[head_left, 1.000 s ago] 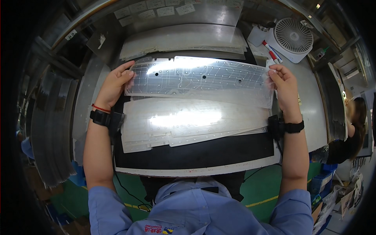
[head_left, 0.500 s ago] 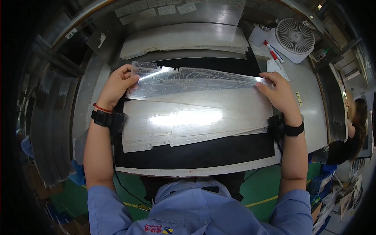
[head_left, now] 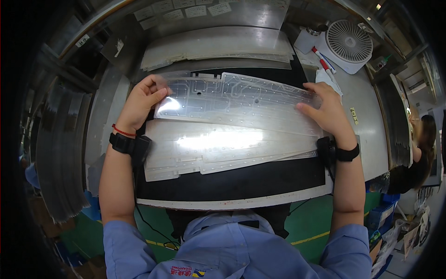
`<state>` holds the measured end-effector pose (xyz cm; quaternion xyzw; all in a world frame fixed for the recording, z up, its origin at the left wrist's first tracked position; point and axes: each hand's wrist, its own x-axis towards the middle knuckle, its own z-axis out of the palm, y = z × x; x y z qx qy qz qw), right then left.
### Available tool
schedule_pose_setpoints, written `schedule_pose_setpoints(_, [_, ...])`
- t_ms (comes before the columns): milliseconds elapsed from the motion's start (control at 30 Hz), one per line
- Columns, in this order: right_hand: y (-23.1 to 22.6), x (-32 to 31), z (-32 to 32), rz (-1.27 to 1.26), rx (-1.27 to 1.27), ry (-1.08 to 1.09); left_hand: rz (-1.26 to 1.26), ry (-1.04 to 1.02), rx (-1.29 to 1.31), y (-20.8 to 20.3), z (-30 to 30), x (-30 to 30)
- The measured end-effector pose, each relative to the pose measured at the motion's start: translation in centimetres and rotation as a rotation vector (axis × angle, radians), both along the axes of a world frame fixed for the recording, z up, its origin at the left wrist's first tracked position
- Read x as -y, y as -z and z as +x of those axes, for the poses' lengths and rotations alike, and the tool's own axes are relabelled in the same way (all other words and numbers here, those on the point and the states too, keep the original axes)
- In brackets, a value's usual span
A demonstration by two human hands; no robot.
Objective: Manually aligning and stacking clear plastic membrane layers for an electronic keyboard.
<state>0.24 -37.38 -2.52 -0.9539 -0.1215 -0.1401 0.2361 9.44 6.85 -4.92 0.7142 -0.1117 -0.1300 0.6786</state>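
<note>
A clear plastic film sheet (head_left: 241, 100) with fine printed circuit lines and small dots is held up and bowed over the table. My left hand (head_left: 139, 104) pinches its left end, thumb toward me, with the corner smeared by motion. At the other end, my right hand (head_left: 331, 111) holds the sheet between thumb and fingers. Below it, a fanned stack of similar sheets (head_left: 223, 160) lies on the black mat (head_left: 260, 181), with a bright glare across its middle. Black bands with small devices sit on both my wrists.
Another stack of sheets (head_left: 218, 44) lies at the back. To the right are a white fan (head_left: 349, 42), a red-and-white marker (head_left: 320, 58) and a small yellow label (head_left: 354, 116). Tall sheet piles (head_left: 62, 149) stand at the left; a person (head_left: 420, 153) is partly visible far right.
The film sheet has tilted and bowed more, and its glare has moved to the left end. My right hand has shifted slightly inward; the lower stack has stayed put.
</note>
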Motion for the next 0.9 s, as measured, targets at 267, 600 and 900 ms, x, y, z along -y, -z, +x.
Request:
schedule_pose_setpoints(267, [-0.3,-0.4,-0.6,0.053,-0.142,-0.225,0.057,0.014,-0.039,0.6,0.3,-0.2])
schedule_pose_setpoints(600, [-1.2,-0.9,-0.7,-0.164,-0.048,-0.277,0.061,0.015,-0.052,0.2,0.1,-0.2])
schedule_pose_setpoints(900, [-1.3,-1.4,-1.1,-0.19,-0.017,-0.246,0.069,0.023,-0.071,0.4,0.3,-0.3])
